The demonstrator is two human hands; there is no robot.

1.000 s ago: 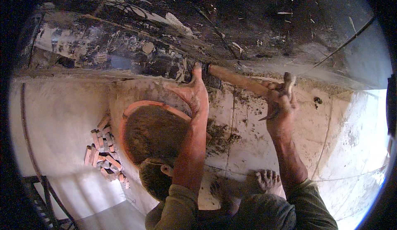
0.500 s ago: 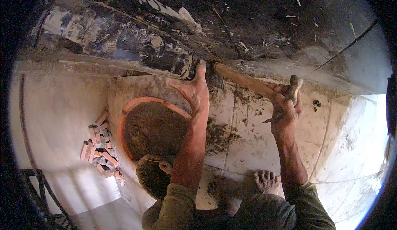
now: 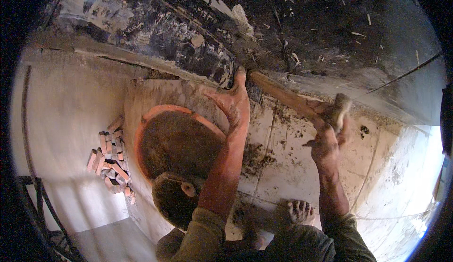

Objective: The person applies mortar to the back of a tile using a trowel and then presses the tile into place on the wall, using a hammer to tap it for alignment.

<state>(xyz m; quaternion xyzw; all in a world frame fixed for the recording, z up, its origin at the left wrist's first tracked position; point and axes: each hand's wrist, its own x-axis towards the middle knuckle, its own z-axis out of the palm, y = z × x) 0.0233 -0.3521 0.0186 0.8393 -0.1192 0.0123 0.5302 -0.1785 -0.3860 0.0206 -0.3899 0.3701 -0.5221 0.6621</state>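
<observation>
My left hand [image 3: 233,104] reaches up with its thumb spread, fingertips pressed at the seam of a dark, stained surface [image 3: 151,35], near the tip of a long wooden bar [image 3: 283,92]. My right hand [image 3: 328,144] grips the bar's lower end along with a pale, short-handled tool [image 3: 342,106]; a dark point sticks out below that fist. Under my left arm lies a wide round pan [image 3: 172,139] with an orange rim and dark contents. Beside it is a dark rounded object [image 3: 172,200] that I cannot make out.
Broken bricks [image 3: 108,160] lie piled at the left beside a pale wall. A dark metal frame [image 3: 40,205] stands at the lower left. My bare foot [image 3: 299,210] rests on the stained pale floor [image 3: 264,177]. Bright light enters at the far right.
The view has shifted, with the dark surface sloping more. Both hands appear slightly farther right; my right hand and the bar's lower end sit lower in the picture, grips unchanged.
</observation>
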